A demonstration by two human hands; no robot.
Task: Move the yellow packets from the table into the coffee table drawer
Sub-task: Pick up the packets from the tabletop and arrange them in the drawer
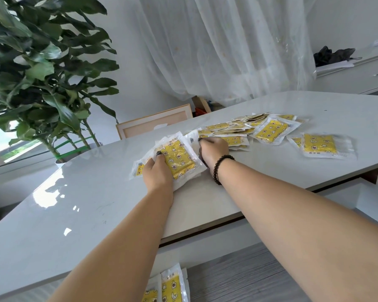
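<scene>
Nearest the camera, low in frame: a few yellow packets (171,286) lying below the table edge, on the floor or maybe in the drawer, view too cropped to tell. Both forearms reach out over the white table (52,225).

Left hand (156,173) grips a small stack of packets (179,159), thumb on top, fingers curled at the stack's left edge. Right hand (213,152), beaded bracelet (220,168) at the wrist, presses in against the stack's right side; its fingertips are hidden, probably pinching the next packet.

Step in hand looks like gathering a handful. Do it well: square the stack between both hands, clamp firmly since the slick wrappers may slide apart, lift as one bundle.

Beyond the grip, to its right: a loose pile of packets (238,127) and two single packets (273,130) (320,146) further right, so plenty left to move.

Farther off: big plant (42,73) left, picture frame (155,120) behind the table, curtain (227,46). Nothing blocks the lift.
</scene>
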